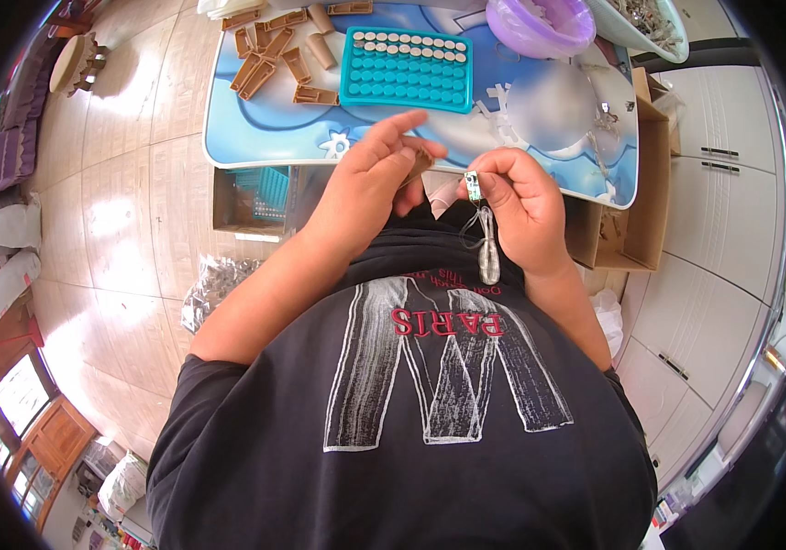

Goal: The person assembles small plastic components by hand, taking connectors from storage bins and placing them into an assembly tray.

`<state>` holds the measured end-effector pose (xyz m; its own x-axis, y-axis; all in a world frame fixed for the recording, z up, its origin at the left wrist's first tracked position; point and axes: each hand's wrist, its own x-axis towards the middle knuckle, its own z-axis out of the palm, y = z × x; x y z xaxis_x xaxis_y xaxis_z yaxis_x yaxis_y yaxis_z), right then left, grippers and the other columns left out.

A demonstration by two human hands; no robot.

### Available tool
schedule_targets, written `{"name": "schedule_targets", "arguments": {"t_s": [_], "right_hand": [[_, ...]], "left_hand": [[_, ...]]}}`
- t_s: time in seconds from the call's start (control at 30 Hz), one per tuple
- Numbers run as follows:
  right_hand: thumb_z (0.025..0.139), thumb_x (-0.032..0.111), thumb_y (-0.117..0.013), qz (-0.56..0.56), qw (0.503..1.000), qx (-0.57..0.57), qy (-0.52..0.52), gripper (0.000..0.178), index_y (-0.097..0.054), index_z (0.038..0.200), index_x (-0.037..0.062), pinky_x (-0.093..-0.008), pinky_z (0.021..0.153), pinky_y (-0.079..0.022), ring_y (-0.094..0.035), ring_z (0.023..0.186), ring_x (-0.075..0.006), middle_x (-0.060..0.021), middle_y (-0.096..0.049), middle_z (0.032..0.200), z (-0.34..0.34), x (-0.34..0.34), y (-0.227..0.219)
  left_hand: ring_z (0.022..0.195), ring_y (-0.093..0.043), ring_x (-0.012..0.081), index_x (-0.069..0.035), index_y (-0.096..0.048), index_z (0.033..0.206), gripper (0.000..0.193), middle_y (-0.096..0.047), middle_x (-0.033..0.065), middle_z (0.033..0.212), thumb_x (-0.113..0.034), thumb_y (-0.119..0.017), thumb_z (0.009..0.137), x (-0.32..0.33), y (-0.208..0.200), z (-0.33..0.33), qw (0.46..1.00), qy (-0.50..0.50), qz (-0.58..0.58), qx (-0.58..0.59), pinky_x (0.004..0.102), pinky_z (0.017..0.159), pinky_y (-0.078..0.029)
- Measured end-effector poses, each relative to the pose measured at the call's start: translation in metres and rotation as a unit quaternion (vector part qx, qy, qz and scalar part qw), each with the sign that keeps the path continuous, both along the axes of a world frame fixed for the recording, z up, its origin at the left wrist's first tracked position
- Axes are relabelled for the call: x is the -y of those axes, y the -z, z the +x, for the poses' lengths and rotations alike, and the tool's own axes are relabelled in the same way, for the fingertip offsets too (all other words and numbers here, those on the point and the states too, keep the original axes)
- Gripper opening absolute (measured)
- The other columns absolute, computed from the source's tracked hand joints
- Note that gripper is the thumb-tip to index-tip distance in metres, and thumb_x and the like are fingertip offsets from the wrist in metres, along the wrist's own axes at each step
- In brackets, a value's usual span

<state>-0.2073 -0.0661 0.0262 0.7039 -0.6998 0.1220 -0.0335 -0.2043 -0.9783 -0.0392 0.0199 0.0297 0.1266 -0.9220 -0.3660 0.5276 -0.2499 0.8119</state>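
Between the thumb and fingers of my right hand (523, 197) is a small green circuit board (474, 186). From it hangs a coiled bundle of thin wire (488, 257), in front of my black shirt. My left hand (370, 183) is curled around a brown plastic casing (420, 165), mostly hidden by the fingers; the index finger stretches away from it. Both hands are just off the near edge of the blue table (274, 128), the board a little apart from the casing.
A teal tray (407, 84) with rows of round silver cells (409, 46) lies on the table. Several brown casings (255, 73) are scattered left of it. A purple bowl (540, 32) and a white basin (650, 27) stand at the far right. Cardboard boxes (645, 183) flank the table's right side.
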Motion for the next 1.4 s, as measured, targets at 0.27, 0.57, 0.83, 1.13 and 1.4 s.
{"name": "schedule_targets", "arguments": {"t_s": [0.27,0.57,0.83,1.13,1.4], "right_hand": [[0.095,0.009,-0.05,0.262,0.961,0.055,-0.077,0.01,-0.054,0.093,0.0,-0.0215,0.067,-0.046,-0.057,0.075,-0.0087,-0.003,-0.058,0.084,0.018,-0.018,0.006],[0.089,0.003,-0.058,-0.047,0.998,-0.03,0.016,0.005,-0.058,0.086,-0.0006,-0.0221,0.064,-0.046,-0.055,0.07,-0.0096,-0.0023,-0.055,0.079,0.019,-0.004,0.001],[0.077,0.004,-0.066,-0.176,0.981,-0.045,0.068,0.008,-0.059,0.08,0.0017,-0.033,0.061,-0.044,-0.056,0.069,-0.0252,-0.0087,-0.056,0.074,0.022,-0.002,0.01],[0.07,0.004,-0.067,-0.353,0.93,-0.083,0.06,0.011,-0.057,0.075,0.0039,-0.0374,0.062,-0.044,-0.055,0.069,-0.0275,-0.0075,-0.056,0.074,0.023,0.0,0.002],[0.069,0.005,-0.068,-0.383,0.919,-0.088,0.045,0.012,-0.057,0.075,0.0052,-0.0377,0.064,-0.043,-0.055,0.071,-0.0267,-0.0067,-0.056,0.074,0.024,0.001,-0.002]], "left_hand": [[0.077,-0.059,0.0144,0.006,-0.038,0.129,0.041,-0.058,0.0158,0.106,-0.002,-0.05,0.091,0.004,0.005,-0.006,0.998,-0.047,0.018,-0.034,0.026,0.063,-0.053],[0.092,-0.062,0.0177,0.002,-0.042,0.13,0.039,-0.059,0.0123,0.108,-0.009,-0.046,0.093,-0.003,0.004,0.0,0.998,-0.007,0.03,-0.057,0.0287,0.076,-0.055],[0.1,-0.06,0.0208,0.003,-0.043,0.13,0.041,-0.057,0.0126,0.115,-0.021,-0.038,0.096,-0.005,0.001,-0.001,0.992,0.035,0.015,-0.116,0.0343,0.082,-0.054],[0.093,-0.06,0.0161,0.001,-0.045,0.129,0.037,-0.06,0.0089,0.105,-0.019,-0.041,0.098,-0.005,0.0,-0.003,0.994,0.031,0.034,-0.098,0.0308,0.079,-0.055],[0.097,-0.061,0.0155,0.001,-0.045,0.129,0.035,-0.059,0.0087,0.11,-0.014,-0.042,0.098,-0.006,-0.001,-0.006,0.998,0.046,0.045,-0.027,0.0299,0.08,-0.055]]}}
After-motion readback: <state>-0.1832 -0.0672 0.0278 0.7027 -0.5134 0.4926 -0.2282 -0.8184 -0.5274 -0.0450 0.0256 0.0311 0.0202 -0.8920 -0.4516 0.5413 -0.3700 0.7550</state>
